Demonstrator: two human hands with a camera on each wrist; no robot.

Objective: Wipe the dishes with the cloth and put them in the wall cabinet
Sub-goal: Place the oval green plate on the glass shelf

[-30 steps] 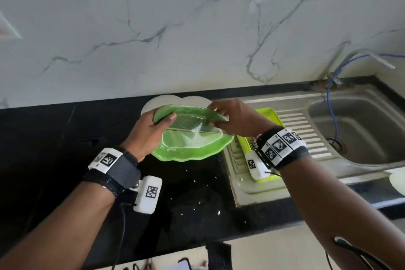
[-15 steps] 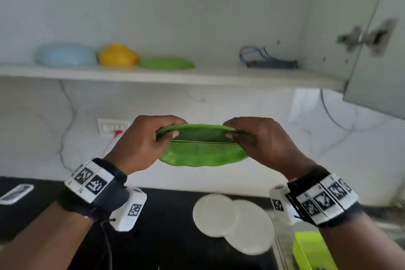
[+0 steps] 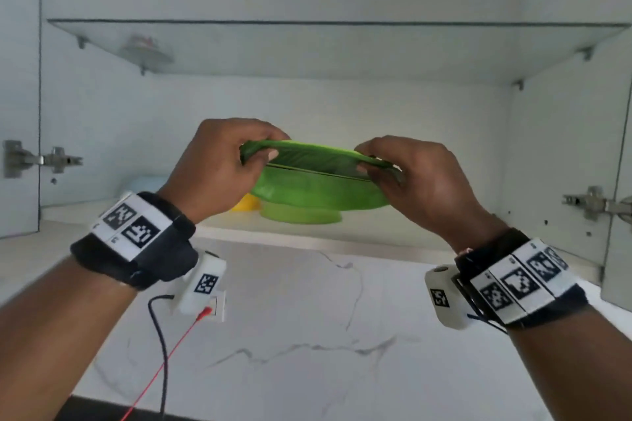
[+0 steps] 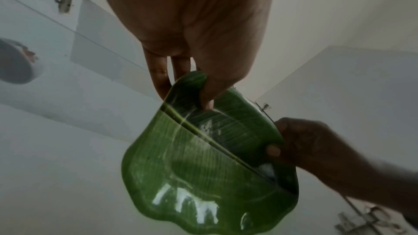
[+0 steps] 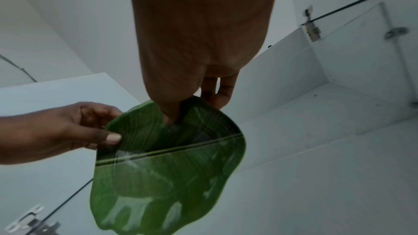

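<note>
Both hands are up at cabinet height, and between them sits the green leaf-patterned plate (image 3: 318,181). The left hand (image 3: 219,167) pinches the plate's left rim, thumb on the upper face and fingers curled under the edge. The right hand (image 3: 420,178) does the same on the right rim, thumb pressed into the inner face, fingers wrapped behind. From the left wrist view the plate (image 4: 210,167) shows its glossy face, a dark midrib running across it and a few pale smears near that rib. The right wrist view gives the same plate (image 5: 167,167) from the other side, with the right thumb tucked inside the rim.

The plate is held roughly level, in the air in front of the open wall cabinet (image 3: 561,147), just above its bottom shelf (image 3: 393,225). Directly below and behind it, on that shelf, lies another green dish (image 3: 301,216); whether the two touch cannot be told. Just left of that, a yellow item (image 3: 247,203) peeks out beside the left wrist, and further left a pale blue dish (image 3: 143,181) rests at the back.

Higher up, a glass shelf (image 3: 342,44) spans the cabinet, with one blurred object (image 3: 145,49) on its left end. Metal hinges (image 3: 41,159) show on both sides.
</note>
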